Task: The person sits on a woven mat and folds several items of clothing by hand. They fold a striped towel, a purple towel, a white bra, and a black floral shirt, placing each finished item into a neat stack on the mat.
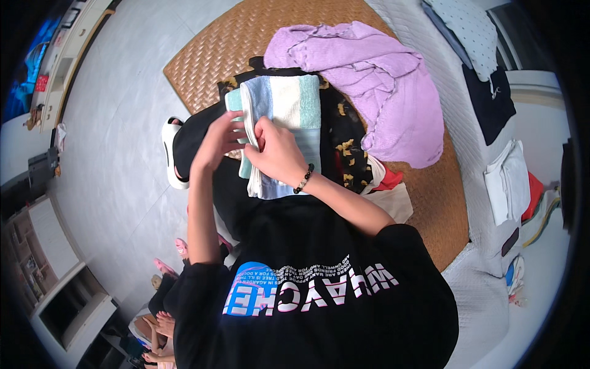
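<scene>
A folded towel (296,101) with pale blue, cream and mint green bands lies before me, over dark patterned cloth and my lap. My left hand (219,142) is at its left edge, fingers apart and touching the layered side. On the towel, near that same edge, my right hand (276,152) is closed with curled fingers and thumb, seemingly pinching the white-rimmed fold; the fingertips are partly hidden. A beaded bracelet (303,178) circles my right wrist. Black cloth with yellow flowers (350,154) shows beside the towel.
A crumpled lilac blanket (393,92) lies at the far right on the woven mat (215,55). Red cloth (389,179) and beige cloth (393,202) lie right of my forearm. Folded white cloth (507,181) rests farther right. Another person's hands (163,326) show at lower left.
</scene>
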The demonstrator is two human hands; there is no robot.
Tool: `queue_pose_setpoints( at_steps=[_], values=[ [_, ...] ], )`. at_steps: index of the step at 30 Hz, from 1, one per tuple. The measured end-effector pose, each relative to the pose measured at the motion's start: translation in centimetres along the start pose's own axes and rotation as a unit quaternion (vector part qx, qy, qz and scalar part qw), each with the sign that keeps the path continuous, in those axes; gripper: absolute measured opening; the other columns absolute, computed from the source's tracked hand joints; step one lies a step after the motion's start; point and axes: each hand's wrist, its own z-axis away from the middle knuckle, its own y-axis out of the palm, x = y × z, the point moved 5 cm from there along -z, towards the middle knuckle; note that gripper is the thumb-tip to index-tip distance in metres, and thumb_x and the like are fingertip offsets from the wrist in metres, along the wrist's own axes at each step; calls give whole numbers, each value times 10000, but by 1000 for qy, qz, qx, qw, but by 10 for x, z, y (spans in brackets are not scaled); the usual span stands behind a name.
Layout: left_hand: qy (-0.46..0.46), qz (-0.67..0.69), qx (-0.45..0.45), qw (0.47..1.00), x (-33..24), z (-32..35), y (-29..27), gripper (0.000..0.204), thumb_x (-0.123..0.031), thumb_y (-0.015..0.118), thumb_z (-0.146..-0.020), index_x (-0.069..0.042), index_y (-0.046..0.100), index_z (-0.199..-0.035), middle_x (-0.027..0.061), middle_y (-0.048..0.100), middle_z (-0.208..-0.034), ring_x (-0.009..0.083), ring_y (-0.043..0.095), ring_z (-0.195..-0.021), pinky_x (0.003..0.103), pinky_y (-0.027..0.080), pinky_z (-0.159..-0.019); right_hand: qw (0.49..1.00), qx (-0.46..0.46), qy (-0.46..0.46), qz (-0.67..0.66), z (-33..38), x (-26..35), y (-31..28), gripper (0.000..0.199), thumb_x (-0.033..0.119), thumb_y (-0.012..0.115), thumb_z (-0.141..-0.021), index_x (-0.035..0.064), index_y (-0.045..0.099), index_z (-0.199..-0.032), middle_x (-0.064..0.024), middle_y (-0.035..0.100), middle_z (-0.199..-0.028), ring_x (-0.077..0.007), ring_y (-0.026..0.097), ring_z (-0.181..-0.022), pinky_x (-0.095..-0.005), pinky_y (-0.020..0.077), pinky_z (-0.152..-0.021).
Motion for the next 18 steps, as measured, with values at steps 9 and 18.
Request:
queue_pose_setpoints(
  at_steps=[9, 18],
  values=[
    [151, 4, -2, 989, 0, 9, 6, 229, -147, 568, -927, -31, 535, -1122, 5, 594, -780, 47, 543, -645, 179, 400, -514, 993, 88, -44, -57, -5, 6, 28, 211, 104, 657, -787, -23, 531, -898, -164, 639, -752, -327, 645, -701, -391, 516, -637],
    [159, 38, -101, 981, 42, -11, -23, 200, -135, 564, -938, 9, 570, -1076, 22, 622, -866, 65, 556, -772, 219, 449, -695, 994, 37, -91, -58, 11, 15, -6, 86, 51, 659, -853, 3, 633, -919, -50, 641, -725, -62, 580, -598, -216, 456, -534]
  ],
)
